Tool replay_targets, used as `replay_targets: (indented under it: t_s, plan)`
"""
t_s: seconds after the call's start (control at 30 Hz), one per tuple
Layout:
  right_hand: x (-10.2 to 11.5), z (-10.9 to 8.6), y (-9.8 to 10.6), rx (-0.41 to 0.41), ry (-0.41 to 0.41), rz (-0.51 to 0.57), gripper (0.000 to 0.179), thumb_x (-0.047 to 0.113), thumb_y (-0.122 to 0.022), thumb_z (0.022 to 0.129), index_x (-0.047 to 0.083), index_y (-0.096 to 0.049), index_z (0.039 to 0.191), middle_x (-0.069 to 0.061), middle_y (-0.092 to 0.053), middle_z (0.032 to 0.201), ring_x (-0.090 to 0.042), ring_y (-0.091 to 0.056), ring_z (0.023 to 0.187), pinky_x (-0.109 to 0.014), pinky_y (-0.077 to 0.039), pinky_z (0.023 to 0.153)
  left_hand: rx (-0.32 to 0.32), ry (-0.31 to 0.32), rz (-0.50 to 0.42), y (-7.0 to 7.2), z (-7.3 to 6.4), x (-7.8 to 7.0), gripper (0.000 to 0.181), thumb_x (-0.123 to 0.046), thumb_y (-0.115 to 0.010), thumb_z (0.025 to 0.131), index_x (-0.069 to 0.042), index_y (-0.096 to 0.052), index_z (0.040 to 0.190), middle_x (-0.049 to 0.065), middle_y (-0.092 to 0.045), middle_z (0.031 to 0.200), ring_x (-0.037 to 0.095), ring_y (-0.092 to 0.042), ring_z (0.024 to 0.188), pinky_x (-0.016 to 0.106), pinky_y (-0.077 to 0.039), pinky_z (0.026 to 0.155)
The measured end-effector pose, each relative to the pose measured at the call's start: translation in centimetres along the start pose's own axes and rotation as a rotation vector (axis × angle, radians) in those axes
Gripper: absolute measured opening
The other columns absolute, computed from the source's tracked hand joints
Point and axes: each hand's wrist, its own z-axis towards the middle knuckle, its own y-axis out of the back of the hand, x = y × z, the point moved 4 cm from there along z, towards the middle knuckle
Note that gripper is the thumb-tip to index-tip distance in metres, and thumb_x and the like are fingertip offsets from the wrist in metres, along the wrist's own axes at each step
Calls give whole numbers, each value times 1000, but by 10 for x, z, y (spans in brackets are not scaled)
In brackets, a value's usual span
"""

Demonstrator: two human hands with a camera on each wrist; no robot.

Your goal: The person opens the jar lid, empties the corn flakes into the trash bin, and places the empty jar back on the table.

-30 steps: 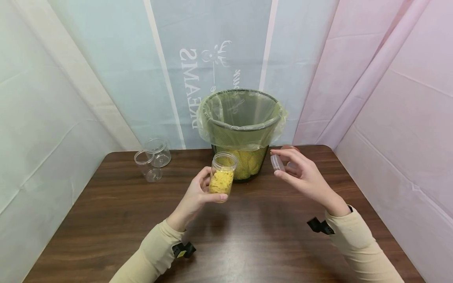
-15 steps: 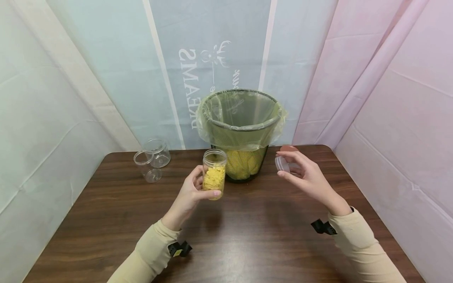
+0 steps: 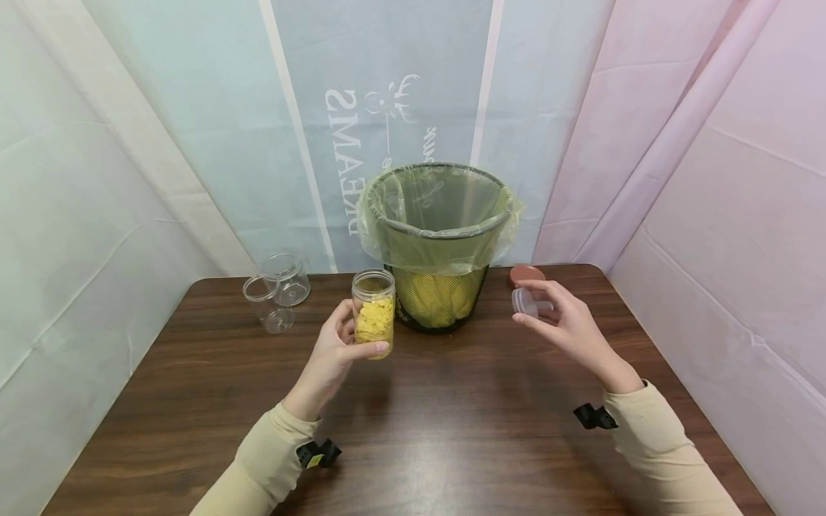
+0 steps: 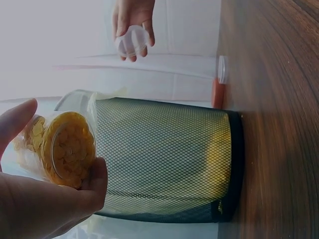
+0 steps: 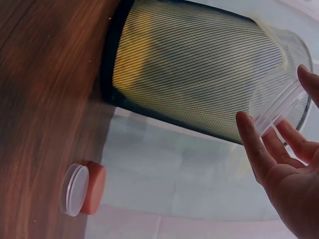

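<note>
In the head view my left hand grips a clear plastic jar, upright and part filled with crumbled yellow bits, its mouth uncovered. The left wrist view shows the yellow bits through the jar's base. My right hand pinches a clear round lid by its rim, between thumb and fingers, above the right side of the table. Between the hands and behind them stands a black mesh waste bin lined with a thin translucent bag. Something yellow lies in the bottom of the bin.
Two uncovered clear jars, a narrower one and a wider one, stand at the back left of the wooden table. Right of the bin lie a reddish-orange lid and another clear lid. Fabric walls enclose the table.
My left hand has moved left with the jar, away from the front of the bin. My right hand has shifted slightly right with the lid, which uncovers more of the reddish-orange lid.
</note>
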Motion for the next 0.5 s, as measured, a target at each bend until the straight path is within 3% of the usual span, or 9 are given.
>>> replay_targets:
  t_s: [0.5]
  plan:
    - [-23,-8,-4,-17,15,-74,50,-2,-77,74,-2,-57,120,-18,-61,114,-28,-61,91,-26,-56,74,-58,-13,-10,18,-4,2,56,13,-70,71,-12,-44,113,6,-61,110,18,-63,95,31,-55,79]
